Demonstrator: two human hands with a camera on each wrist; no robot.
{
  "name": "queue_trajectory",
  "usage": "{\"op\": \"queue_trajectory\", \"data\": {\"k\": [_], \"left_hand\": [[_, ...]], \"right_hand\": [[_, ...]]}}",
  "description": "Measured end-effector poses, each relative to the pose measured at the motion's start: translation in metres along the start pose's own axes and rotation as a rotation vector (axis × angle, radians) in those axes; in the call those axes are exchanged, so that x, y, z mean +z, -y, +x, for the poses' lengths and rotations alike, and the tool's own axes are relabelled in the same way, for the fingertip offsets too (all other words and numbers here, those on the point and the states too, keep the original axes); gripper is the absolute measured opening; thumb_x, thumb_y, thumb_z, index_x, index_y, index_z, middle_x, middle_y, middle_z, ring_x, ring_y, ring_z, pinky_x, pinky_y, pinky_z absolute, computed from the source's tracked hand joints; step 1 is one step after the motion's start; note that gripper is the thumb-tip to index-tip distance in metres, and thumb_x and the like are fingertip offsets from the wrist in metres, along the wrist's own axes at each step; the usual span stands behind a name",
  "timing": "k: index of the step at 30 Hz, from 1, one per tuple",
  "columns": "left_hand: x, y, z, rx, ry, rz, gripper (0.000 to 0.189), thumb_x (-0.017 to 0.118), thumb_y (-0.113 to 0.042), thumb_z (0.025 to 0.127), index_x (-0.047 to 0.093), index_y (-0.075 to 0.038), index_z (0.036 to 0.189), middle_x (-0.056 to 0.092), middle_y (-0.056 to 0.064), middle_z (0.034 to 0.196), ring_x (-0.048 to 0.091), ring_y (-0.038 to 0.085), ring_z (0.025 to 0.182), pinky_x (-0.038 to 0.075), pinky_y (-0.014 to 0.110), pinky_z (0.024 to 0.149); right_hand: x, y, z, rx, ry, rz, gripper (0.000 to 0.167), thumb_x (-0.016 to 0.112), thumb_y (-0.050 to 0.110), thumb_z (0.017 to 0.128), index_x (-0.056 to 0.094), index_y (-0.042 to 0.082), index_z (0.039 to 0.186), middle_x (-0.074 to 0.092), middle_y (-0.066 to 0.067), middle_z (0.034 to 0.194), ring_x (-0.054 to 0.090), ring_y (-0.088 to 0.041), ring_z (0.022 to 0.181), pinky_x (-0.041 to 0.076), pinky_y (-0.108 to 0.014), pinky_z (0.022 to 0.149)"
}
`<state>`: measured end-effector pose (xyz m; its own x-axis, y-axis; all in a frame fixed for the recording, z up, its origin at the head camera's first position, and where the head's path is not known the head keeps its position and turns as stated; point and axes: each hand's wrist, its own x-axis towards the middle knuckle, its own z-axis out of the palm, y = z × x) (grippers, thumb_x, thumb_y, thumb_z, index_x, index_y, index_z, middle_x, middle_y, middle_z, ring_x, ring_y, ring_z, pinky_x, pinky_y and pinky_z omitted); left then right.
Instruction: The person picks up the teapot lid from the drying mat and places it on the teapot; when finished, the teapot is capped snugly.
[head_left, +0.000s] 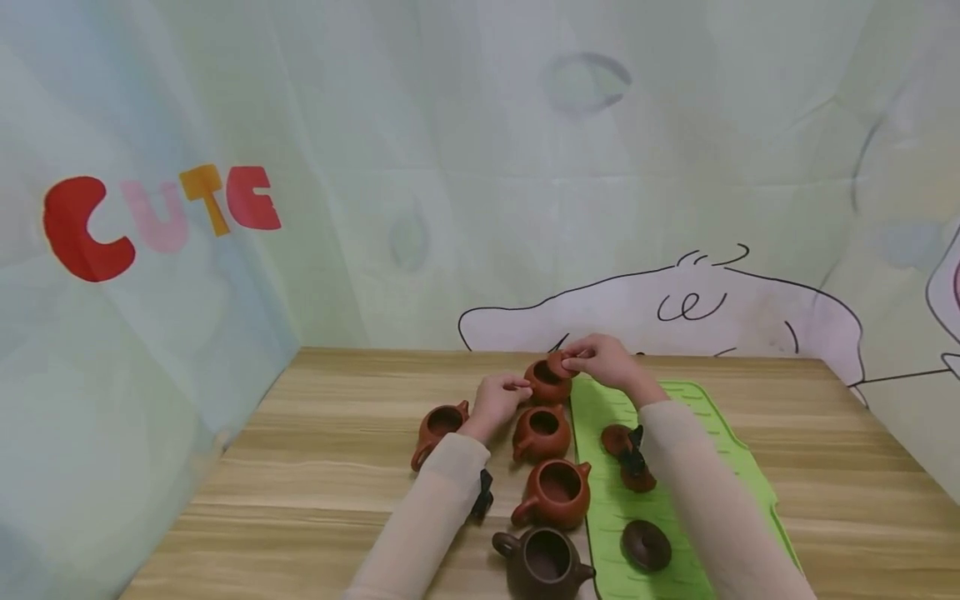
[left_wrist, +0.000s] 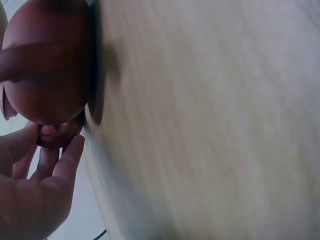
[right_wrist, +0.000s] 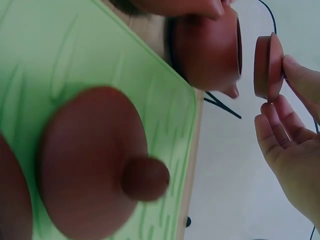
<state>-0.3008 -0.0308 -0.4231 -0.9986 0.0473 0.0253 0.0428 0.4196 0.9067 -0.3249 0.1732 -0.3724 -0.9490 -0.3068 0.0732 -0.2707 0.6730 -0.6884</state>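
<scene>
At the far end of a row of teapots, my left hand grips the handle of a small reddish-brown clay teapot standing uncovered on the table. In the left wrist view its curled handle sits between my fingertips, and a nearer teapot hides the rest. My right hand pinches a round reddish-brown lid between thumb and fingers. It is tilted nearly on edge over the far teapot's mouth. In the right wrist view, a gap shows between lid and teapot opening.
Nearer in the row stand two reddish-brown teapots and a dark brown one, all lidless. Another lidless teapot is left, beside my left forearm. The green mat holds reddish-brown lids and a dark lid under my right arm.
</scene>
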Motion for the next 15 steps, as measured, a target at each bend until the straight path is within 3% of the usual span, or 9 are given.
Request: {"op": "queue_trajectory", "data": {"k": [15], "left_hand": [[-0.003, 0.0, 0.002, 0.0, 0.008, 0.031, 0.014, 0.068, -0.01, 0.089, 0.075, -0.002, 0.098, 0.072, 0.01, 0.094, 0.062, 0.023, 0.095, 0.05, 0.035, 0.085]], "right_hand": [[0.02, 0.008, 0.012, 0.05, -0.032, 0.005, 0.027, 0.064, 0.018, 0.093, 0.069, 0.0, 0.113, 0.061, -0.017, 0.108, 0.057, -0.031, 0.1, 0.051, -0.042, 0.082]]}}
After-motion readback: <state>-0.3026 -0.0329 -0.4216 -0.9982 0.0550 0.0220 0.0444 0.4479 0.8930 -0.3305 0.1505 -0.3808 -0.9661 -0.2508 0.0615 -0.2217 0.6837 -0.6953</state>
